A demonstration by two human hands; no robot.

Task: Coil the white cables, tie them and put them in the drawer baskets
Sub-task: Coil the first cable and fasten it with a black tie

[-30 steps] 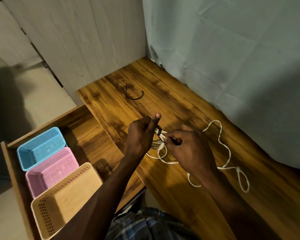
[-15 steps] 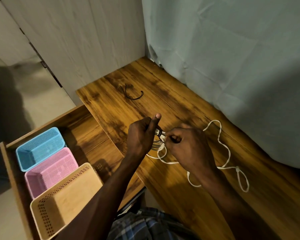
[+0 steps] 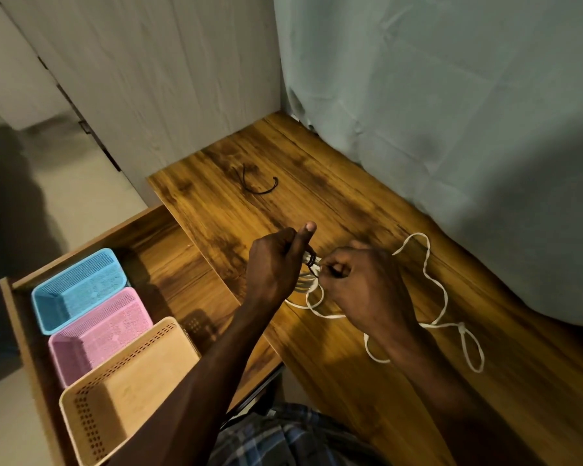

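Little differs from half a second ago; both hands hold the same pose over the tabletop (image 3: 367, 381), and the camera has barely shifted. The left hand (image 3: 276, 267) curls its fingers round the bunched coils of the white cable (image 3: 436, 287), thumb pointing up; the right hand (image 3: 364, 290) sits just beside it, its fingers (image 3: 334, 267) pinched on the black tie (image 3: 312, 264) that wraps the bunch between the two hands; the tie seems drawn a touch closer round the coils than before, though the change is too small to be sure. Beyond the right fingers the loose length of cable trails across the tabletop in the same wavy line, ending in a knotted loop, unmoved. A second black tie (image 3: 258, 186) lies well past the left fingertips, where it lay earlier. Below and left of the left fingers the open drawer (image 3: 169, 260) holds the blue basket (image 3: 78, 287), pink basket (image 3: 98, 334) and beige basket (image 3: 128, 385) in a row, touching, as before.
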